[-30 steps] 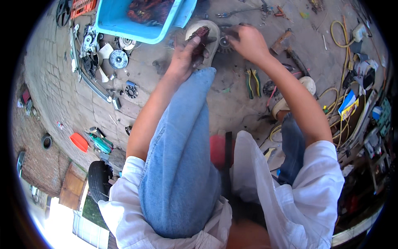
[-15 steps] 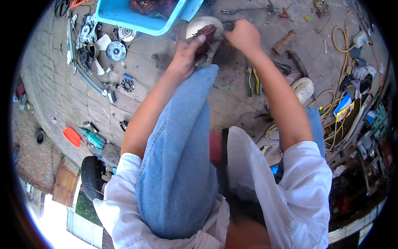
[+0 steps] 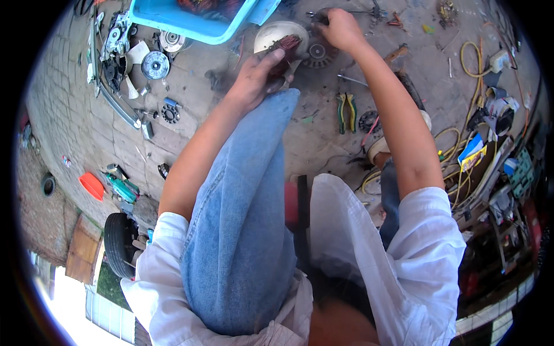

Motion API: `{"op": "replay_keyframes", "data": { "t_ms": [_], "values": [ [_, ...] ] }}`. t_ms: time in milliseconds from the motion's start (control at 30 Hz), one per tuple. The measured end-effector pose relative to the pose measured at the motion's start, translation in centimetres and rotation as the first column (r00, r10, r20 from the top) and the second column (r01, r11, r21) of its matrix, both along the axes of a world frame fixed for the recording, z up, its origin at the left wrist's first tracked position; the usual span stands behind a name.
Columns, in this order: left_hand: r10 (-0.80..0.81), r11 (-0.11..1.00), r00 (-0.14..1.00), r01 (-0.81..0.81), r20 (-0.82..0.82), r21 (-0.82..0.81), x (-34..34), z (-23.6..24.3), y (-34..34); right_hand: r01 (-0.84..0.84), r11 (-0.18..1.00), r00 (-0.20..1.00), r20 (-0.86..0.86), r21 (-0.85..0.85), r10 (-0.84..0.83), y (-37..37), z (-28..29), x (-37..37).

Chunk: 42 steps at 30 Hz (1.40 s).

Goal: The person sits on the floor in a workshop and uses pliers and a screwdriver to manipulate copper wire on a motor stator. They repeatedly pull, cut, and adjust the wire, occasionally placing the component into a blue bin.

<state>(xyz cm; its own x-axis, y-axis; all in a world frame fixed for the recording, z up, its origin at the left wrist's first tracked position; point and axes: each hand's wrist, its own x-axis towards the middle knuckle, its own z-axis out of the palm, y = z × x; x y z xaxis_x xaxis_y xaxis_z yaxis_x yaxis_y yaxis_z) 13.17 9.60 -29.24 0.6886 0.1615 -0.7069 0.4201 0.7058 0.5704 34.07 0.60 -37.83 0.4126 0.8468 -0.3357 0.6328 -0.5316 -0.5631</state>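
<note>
My left hand is closed on a bundle of reddish-brown wire, pressed against a white clog on my foot beyond the raised knee. Part of the bundle is hidden under the fingers. To the right of the clog lies a dark round slotted metal part. Beyond and to the right of that part, my right hand is lifted apart from the bundle with its fingers curled in. What those fingers hold, if anything, cannot be made out.
A blue plastic tub with reddish wire coils stands at the far left. Pliers with green-yellow handles and a hammer lie to the right. Dismantled metal parts are scattered left. A yellow hose loops at the right.
My right hand has moved up and away from the bundle, uncovering the round slotted part. My left hand keeps its grip. My right leg and its clog have shifted.
</note>
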Motion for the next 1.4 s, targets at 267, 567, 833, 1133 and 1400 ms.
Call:
{"op": "replay_keyframes", "data": {
  "t_ms": [267,567,833,1133,1400],
  "values": [
    [0.062,0.998,0.998,-0.062,0.007,-0.031,0.4,0.1,0.1,0.305,0.945,0.921,0.288,-0.118,-0.261,-2.3,-1.8,1.1],
    [0.016,0.999,1.000,-0.016,0.008,0.034,0.6,0.0,-0.1,-0.006,0.938,1.000,-0.030,-0.347,-0.005,-12.6,4.3,0.9],
    [0.047,0.997,0.999,-0.047,-0.009,0.061,0.9,0.1,0.1,0.070,0.986,0.963,0.268,-0.151,-0.027,-6.5,8.1,-1.1],
    [0.015,0.996,0.999,-0.012,-0.035,0.089,0.0,-1.1,0.2,0.085,0.990,0.994,-0.064,-0.109,-0.093,-4.7,6.6,-3.2],
    [-0.115,0.986,0.989,0.102,0.097,0.134,-1.2,-0.3,-0.5,0.273,0.956,0.907,-0.361,0.108,-0.218,-3.4,8.0,-1.0]
  ]
}}
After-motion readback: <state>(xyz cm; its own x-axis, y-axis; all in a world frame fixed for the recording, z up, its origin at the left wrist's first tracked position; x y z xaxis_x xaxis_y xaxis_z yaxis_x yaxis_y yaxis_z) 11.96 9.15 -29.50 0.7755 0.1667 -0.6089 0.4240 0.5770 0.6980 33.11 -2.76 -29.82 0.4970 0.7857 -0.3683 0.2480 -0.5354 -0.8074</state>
